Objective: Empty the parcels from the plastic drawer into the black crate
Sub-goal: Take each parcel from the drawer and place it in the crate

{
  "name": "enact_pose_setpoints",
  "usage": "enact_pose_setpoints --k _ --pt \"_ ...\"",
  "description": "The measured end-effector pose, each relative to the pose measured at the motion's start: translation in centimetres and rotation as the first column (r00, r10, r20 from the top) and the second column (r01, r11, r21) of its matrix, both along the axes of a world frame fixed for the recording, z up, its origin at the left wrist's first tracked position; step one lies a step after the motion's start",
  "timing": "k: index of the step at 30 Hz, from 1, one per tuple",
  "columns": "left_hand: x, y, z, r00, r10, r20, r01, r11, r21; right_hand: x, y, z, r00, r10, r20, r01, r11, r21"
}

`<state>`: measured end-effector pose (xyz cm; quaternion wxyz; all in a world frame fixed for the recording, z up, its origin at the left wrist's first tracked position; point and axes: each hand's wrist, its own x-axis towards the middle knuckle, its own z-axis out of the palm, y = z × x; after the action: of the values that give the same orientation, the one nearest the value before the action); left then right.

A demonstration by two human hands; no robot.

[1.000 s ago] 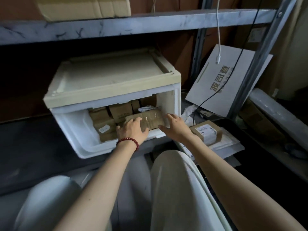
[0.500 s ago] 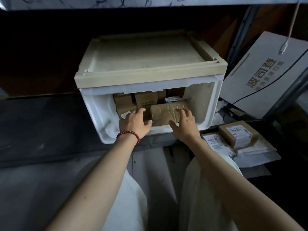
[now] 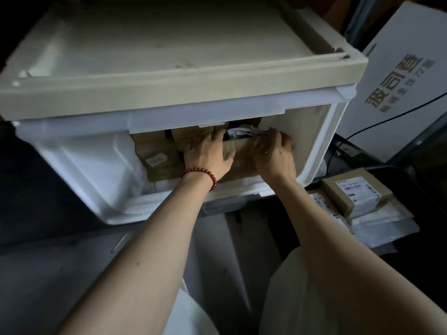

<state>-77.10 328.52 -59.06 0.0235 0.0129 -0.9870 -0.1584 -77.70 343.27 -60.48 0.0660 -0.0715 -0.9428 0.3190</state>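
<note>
Up close, the head view looks into the open front of the white plastic drawer, which sits under a cream lid on a dark shelf. Both arms reach in from below.

The left grip lies over the left end of a brown parcel, fingers bent over its top and thumb pressed on its front face. The right grip holds the parcel's right end, fingers hooked over the upper edge close to the drawer's right wall. So the parcel sits crosswise between the two grips, touching both, low at the drawer's front right and still inside it. A red bead bracelet circles the left wrist.

Just left of the left grip stands a brown box with a small white label, touching other brown boxes behind it. A crumpled grey bag shows behind the parcel, between the two sets of fingers; how far back it reaches is hidden.

Outside the drawer, to the right, a labelled carton rests on a stack of white mailers. Above them leans a white board with printed characters, crossed by a black cable.
</note>
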Motion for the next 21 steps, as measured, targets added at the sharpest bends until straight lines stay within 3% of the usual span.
enact_pose_setpoints --k 8,15,21 --pt "-3.5 1.2 -2.1 0.998 0.059 0.017 -0.06 0.991 0.122 -3.3 -0.2 -1.6 1.0 0.023 -0.007 -0.024 0.993 -0.115" --pt "-5.3 2.9 -3.1 0.995 0.081 -0.054 -0.075 0.992 0.106 -5.1 -0.2 -2.3 0.999 0.0 0.039 0.005 0.991 -0.133" --pt "-5.0 3.0 -2.9 0.99 0.124 -0.061 -0.113 0.981 0.159 -4.8 0.1 -1.3 0.996 0.034 -0.084 -0.044 0.993 -0.109"
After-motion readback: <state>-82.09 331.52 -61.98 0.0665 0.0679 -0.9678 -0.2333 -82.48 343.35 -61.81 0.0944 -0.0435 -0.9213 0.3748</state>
